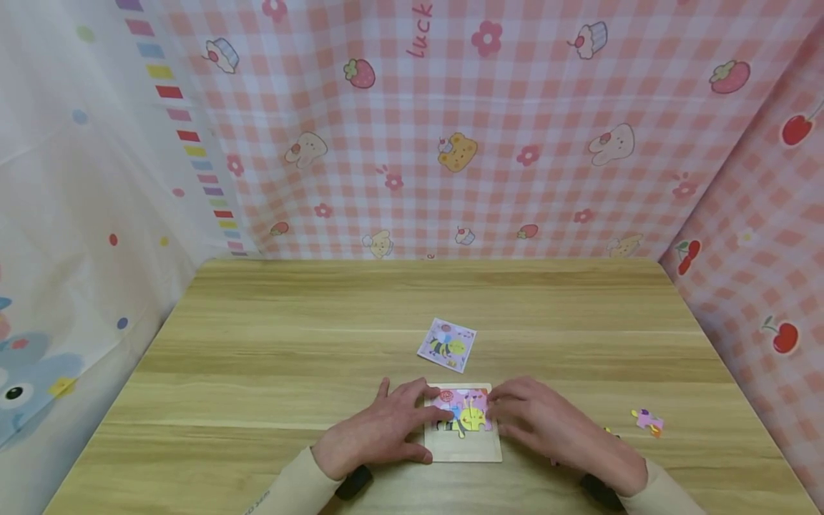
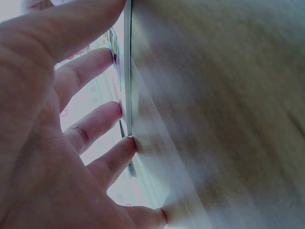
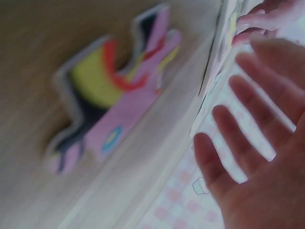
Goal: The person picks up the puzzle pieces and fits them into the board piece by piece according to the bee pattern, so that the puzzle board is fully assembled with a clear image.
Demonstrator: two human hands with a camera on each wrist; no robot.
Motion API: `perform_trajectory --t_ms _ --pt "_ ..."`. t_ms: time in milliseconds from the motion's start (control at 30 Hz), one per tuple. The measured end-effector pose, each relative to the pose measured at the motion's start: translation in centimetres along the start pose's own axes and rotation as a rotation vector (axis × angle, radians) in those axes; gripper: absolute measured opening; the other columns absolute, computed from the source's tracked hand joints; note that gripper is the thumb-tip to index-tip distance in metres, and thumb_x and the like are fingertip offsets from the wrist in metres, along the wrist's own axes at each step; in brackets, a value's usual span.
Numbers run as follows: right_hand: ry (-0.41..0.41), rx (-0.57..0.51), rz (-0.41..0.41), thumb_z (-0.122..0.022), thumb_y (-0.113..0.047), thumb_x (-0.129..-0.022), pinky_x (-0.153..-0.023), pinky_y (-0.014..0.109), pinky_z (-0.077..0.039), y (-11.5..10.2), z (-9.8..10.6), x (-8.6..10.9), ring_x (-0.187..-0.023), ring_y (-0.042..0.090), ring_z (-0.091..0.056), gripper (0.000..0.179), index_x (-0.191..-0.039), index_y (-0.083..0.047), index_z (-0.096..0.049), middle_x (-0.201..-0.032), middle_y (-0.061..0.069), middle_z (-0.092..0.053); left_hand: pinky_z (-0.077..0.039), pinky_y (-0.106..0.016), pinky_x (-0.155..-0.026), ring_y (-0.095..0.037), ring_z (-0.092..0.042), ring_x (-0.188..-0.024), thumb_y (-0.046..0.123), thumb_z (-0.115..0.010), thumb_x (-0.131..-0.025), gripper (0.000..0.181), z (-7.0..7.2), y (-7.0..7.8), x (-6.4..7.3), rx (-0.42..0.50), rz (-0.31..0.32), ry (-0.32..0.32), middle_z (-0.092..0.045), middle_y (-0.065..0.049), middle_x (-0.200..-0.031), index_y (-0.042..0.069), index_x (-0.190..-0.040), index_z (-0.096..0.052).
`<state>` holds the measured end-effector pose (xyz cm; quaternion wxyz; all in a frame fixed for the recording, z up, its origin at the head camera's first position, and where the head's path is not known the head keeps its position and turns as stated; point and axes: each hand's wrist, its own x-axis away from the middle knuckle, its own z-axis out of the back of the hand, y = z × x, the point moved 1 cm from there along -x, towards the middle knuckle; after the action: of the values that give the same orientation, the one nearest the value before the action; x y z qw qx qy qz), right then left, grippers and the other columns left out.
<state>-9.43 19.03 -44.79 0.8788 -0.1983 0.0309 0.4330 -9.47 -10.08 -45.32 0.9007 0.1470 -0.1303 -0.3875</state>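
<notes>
A small wooden puzzle board (image 1: 463,449) lies flat on the table, its upper part filled with joined bee puzzle pieces (image 1: 475,415) and its lower part bare wood. Spread over the board's left side is my left hand (image 1: 383,429), index finger on the pieces and thumb at the lower left edge. In the left wrist view these fingers (image 2: 97,114) reach the board's edge. My right hand (image 1: 541,418) is at the right edge, fingertips beside the pieces. The right wrist view shows its fingers (image 3: 238,138) nearly straight and apart, with a loose puzzle piece (image 3: 112,90) on the table nearby.
A square bee picture card (image 1: 447,345) lies tilted behind the board. To the right sits a pink puzzle piece (image 1: 648,422); other pieces are partly hidden under my right forearm. Patterned cloth (image 1: 418,193) hangs along the table's back edge and both sides.
</notes>
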Motion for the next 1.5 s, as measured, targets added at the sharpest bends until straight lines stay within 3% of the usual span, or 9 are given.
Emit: perform_trajectory --t_ms 133,367,700,1100,1367,1500 --pt "-0.054 0.005 0.072 -0.076 -0.021 -0.094 -0.100 0.048 -0.053 0.1 -0.1 0.5 -0.121 0.020 -0.062 0.023 -0.117 -0.017 -0.078 -0.131 -0.002 -0.068 -0.030 -0.076 -0.109 -0.018 -0.042 -0.139 0.045 -0.080 -0.088 0.063 0.0 0.0 0.0 0.003 0.001 -0.002 -0.046 0.000 -0.152 0.034 -0.146 -0.059" --pt "-0.134 -0.044 0.081 -0.072 -0.030 -0.099 -0.104 0.050 -0.050 -0.3 -0.3 0.6 -0.130 0.021 -0.058 0.031 -0.128 -0.018 -0.073 -0.141 -0.004 -0.064 -0.029 -0.076 -0.109 -0.017 -0.041 -0.139 0.045 -0.079 -0.089 0.062 0.0 -0.1 0.0 0.007 0.003 -0.007 -0.045 -0.001 -0.152 0.034 -0.147 -0.059" --pt "-0.221 -0.030 0.022 -0.069 -0.035 -0.100 -0.105 0.055 -0.047 -0.8 0.0 0.4 -0.134 0.025 -0.055 0.035 -0.132 -0.019 -0.071 -0.145 -0.006 -0.061 -0.028 -0.077 -0.110 -0.018 -0.041 -0.140 0.046 -0.078 -0.090 0.062 0.1 -0.1 -0.1 0.005 0.011 -0.019 -0.045 -0.001 -0.152 0.034 -0.148 -0.058" --pt "-0.233 0.044 0.010 -0.073 -0.031 -0.097 -0.100 0.053 -0.051 -1.3 0.0 -0.5 -0.128 0.024 -0.057 0.028 -0.124 -0.020 -0.074 -0.140 -0.005 -0.063 -0.026 -0.078 -0.110 -0.019 -0.040 -0.142 0.046 -0.078 -0.090 0.064 0.0 -0.1 0.0 -0.003 0.021 -0.021 -0.044 -0.001 -0.155 0.035 -0.149 -0.055" --pt "-0.240 -0.064 -0.023 -0.069 -0.026 -0.100 -0.104 0.051 -0.050 -0.9 -0.2 -0.5 -0.129 0.024 -0.057 0.027 -0.125 -0.019 -0.076 -0.140 -0.004 -0.064 -0.031 -0.076 -0.110 -0.019 -0.039 -0.146 0.049 -0.078 -0.089 0.082 -0.2 0.1 0.1 -0.035 0.028 0.009 -0.044 0.002 -0.154 0.017 -0.156 -0.044" --pt "-0.253 -0.106 -0.043 -0.070 -0.024 -0.099 -0.105 0.049 -0.050 -0.8 -0.1 -0.8 -0.128 0.024 -0.058 0.025 -0.123 -0.018 -0.077 -0.138 -0.003 -0.065 -0.030 -0.075 -0.111 -0.023 -0.039 -0.147 0.053 -0.079 -0.085 0.092 -0.5 -0.1 0.1 -0.027 0.081 0.042 -0.040 -0.004 -0.159 0.011 -0.156 -0.040"
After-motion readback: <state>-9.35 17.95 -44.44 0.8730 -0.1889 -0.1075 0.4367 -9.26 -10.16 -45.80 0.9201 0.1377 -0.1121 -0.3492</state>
